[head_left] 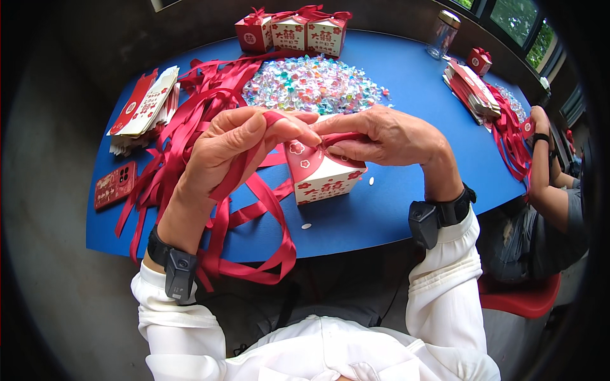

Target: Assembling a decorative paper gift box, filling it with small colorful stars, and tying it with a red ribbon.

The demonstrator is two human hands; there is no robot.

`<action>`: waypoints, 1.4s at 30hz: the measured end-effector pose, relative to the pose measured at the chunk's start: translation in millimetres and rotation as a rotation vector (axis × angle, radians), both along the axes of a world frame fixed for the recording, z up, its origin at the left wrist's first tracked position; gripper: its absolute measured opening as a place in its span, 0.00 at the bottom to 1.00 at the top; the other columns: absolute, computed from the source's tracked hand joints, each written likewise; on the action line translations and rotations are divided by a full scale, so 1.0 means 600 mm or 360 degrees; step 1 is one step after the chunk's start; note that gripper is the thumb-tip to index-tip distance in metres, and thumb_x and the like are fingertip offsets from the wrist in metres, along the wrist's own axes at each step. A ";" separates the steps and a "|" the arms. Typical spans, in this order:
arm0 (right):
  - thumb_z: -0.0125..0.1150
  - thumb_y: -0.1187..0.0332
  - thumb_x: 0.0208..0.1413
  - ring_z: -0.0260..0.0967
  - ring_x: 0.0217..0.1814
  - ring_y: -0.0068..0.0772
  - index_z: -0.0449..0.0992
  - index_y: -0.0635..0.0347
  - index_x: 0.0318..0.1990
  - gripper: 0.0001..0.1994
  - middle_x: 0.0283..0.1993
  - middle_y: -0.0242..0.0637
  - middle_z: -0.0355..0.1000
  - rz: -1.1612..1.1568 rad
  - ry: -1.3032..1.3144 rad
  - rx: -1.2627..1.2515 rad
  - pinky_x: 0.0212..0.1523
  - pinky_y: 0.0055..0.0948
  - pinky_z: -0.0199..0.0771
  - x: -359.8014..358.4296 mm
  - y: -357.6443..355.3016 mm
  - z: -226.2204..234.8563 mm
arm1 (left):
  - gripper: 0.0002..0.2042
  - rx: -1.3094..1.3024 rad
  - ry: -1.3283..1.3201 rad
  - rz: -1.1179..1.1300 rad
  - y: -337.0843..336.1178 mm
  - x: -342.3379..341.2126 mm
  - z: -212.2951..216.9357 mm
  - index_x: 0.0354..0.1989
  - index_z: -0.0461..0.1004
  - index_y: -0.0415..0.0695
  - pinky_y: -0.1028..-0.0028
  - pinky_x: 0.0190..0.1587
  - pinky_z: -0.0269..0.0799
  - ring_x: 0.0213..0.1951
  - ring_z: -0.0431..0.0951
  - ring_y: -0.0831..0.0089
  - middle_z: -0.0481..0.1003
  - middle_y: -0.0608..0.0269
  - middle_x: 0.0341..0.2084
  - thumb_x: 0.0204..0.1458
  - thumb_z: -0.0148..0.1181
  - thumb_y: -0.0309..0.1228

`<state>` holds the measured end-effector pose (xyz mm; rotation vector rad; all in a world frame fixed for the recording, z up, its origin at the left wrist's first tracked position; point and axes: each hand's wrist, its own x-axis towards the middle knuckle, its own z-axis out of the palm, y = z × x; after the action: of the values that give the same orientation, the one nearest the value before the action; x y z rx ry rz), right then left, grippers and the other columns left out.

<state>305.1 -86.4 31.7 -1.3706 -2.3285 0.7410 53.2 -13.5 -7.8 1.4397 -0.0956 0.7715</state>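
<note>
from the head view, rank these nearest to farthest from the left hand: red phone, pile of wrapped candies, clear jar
1. Pile of wrapped candies, just beyond the left hand, table centre.
2. Red phone, out to the left near the table edge; fairly close to call with the candies.
3. Clear jar, far right corner, plainly farthest.

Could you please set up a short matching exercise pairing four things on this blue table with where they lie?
Things:
1. clear jar
2. red phone
3. three finished gift boxes
4. pile of wrapped candies

Places:
A. far edge, in a row
B. table's middle, beyond the hands
C. far right
D. left edge, near side

Pairs: 1-C, 2-D, 3-A, 4-B
</note>
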 end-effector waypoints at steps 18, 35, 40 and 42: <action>0.64 0.58 0.59 0.75 0.33 0.45 0.77 0.65 0.40 0.16 0.31 0.47 0.76 -0.0184 0.0028 0.0470 0.35 0.39 0.72 0.025 0.008 0.000 | 0.21 0.0211 0.0534 0.0129 -0.004 0.048 0.032 0.63 0.69 0.36 0.82 0.31 0.68 0.24 0.65 0.85 0.72 0.64 0.29 0.62 0.42 0.17; 0.61 0.63 0.61 0.75 0.33 0.45 0.77 0.64 0.46 0.13 0.31 0.48 0.76 -0.0071 0.0327 0.0459 0.36 0.38 0.75 0.021 0.018 -0.021 | 0.10 0.0197 0.0368 0.0130 -0.002 0.067 0.016 0.40 0.77 0.37 0.85 0.20 0.55 0.18 0.61 0.89 0.79 0.63 0.31 0.66 0.46 0.20; 0.61 0.59 0.63 0.74 0.32 0.34 0.77 0.64 0.49 0.17 0.31 0.41 0.76 0.0088 0.0451 0.0405 0.35 0.33 0.74 0.028 0.015 -0.019 | 0.12 0.0218 0.0506 0.0202 -0.011 0.070 0.025 0.34 0.74 0.39 0.85 0.21 0.58 0.19 0.63 0.90 0.75 0.67 0.27 0.63 0.42 0.16; 0.59 0.55 0.64 0.72 0.30 0.25 0.77 0.64 0.49 0.19 0.29 0.36 0.75 0.0070 0.0838 0.0125 0.32 0.29 0.73 0.012 0.009 -0.024 | 0.13 0.0265 0.0547 0.0235 -0.011 0.066 0.026 0.32 0.73 0.39 0.84 0.21 0.59 0.20 0.64 0.89 0.74 0.68 0.25 0.61 0.40 0.14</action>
<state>312.3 -81.1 17.4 -0.9479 -1.9491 0.8866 92.8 -20.0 7.7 1.7335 0.2171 0.6356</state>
